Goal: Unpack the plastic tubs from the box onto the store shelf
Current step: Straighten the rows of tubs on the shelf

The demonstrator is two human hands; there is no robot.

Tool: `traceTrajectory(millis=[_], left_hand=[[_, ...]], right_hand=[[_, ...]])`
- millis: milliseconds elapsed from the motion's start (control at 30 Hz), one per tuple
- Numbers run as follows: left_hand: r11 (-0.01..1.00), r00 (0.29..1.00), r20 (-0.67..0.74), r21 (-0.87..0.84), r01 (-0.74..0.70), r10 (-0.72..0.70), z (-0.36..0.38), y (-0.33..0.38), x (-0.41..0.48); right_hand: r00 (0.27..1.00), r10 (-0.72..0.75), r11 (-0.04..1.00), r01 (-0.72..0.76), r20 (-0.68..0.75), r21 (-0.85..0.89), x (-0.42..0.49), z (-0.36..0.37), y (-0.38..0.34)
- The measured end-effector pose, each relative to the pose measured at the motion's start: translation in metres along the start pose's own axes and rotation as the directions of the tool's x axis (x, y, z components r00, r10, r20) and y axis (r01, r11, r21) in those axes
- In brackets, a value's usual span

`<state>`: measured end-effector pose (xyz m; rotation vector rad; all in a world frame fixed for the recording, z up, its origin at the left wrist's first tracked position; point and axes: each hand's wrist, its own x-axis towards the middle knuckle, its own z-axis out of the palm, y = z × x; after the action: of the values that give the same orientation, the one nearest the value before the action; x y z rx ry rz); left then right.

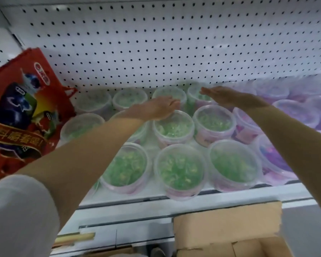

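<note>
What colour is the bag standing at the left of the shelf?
The bag is mainly red, with dark printed pictures; head view.

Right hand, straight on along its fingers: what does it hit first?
Probably the pegboard back panel, just past the back-row green tubs. The right hand seems to be above their lids, though depth is unclear.

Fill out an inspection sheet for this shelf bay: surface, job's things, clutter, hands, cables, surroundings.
Surface: white store shelf, stocked in rows.
Job's things: green-filled tubs left and centre; purple-filled tubs right; cardboard box open below the shelf, contents hidden.
Clutter: red printed gift box leaning at the shelf's left end.
Hands: left hand flat over a middle-row green tub; right hand flat over back-row tubs; neither grips anything.
Cables: nothing seen.
Surroundings: white pegboard behind the shelf.
</note>
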<state>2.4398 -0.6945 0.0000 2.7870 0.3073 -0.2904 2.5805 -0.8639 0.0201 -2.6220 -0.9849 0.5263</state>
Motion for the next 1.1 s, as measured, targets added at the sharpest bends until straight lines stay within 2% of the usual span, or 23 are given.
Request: traceTrajectory(millis=[167, 267, 533, 633, 733, 800, 833, 900, 967, 1100], left_hand=[[0.998, 0.999, -0.024, -0.052, 0.04, -0.042, -0.005, -0.007, 0.004], [0.996, 0.999, -0.012, -0.073, 0.048, -0.049, -0.006, -0.012, 0.007], [1.0, 1.0, -0.013, 0.008, 0.016, -0.016, -0.011, -0.013, 0.004], [0.998, 1.0, -0.01, 0.058, -0.028, 0.028, -0.018, -0.008, -0.007], [0.993, 0.989, -0.115, -0.068, -0.101, 0.093, -0.019, 0.004, -0.03], [0.982, 0.991, -0.083, -0.153, -0.114, 0.102, -0.013, 0.011, -0.053], [0.985, 0.993, -0.037, -0.126, -0.115, 0.111, -0.009, 0.014, -0.066], [0.985, 0.986, 0.012, 0.037, -0.167, 0.167, 0.001, 0.019, -0.091], [0.96, 0.973, 0.026, 0.16, -0.231, 0.23, 0.01, 0.021, -0.104], [0.959, 0.977, -0.01, 0.193, -0.207, 0.213, 0.015, 0.017, -0.101]], right_hand=[[0.999, 0.024, 0.999, -0.025, 0.029, 0.042, 0.007, 0.003, 0.002], [1.0, -0.018, 0.997, 0.019, 0.008, -0.069, 0.006, 0.012, -0.002], [1.0, -0.017, 0.994, 0.02, 0.024, -0.112, 0.007, 0.013, -0.007], [0.997, -0.072, 0.992, 0.073, 0.009, -0.104, -0.007, 0.01, -0.01], [0.983, -0.183, 0.981, 0.185, 0.026, -0.061, -0.035, -0.001, -0.006], [0.974, -0.203, 0.976, 0.209, 0.104, -0.054, -0.058, -0.008, -0.003], [0.968, -0.197, 0.976, 0.209, 0.157, -0.061, -0.071, -0.009, -0.001], [0.952, -0.207, 0.967, 0.234, 0.227, -0.098, -0.088, -0.003, 0.004], [0.961, -0.175, 0.977, 0.196, 0.216, -0.078, -0.097, 0.008, 0.007], [0.961, -0.21, 0.97, 0.227, 0.179, -0.081, -0.092, 0.026, 0.013]])
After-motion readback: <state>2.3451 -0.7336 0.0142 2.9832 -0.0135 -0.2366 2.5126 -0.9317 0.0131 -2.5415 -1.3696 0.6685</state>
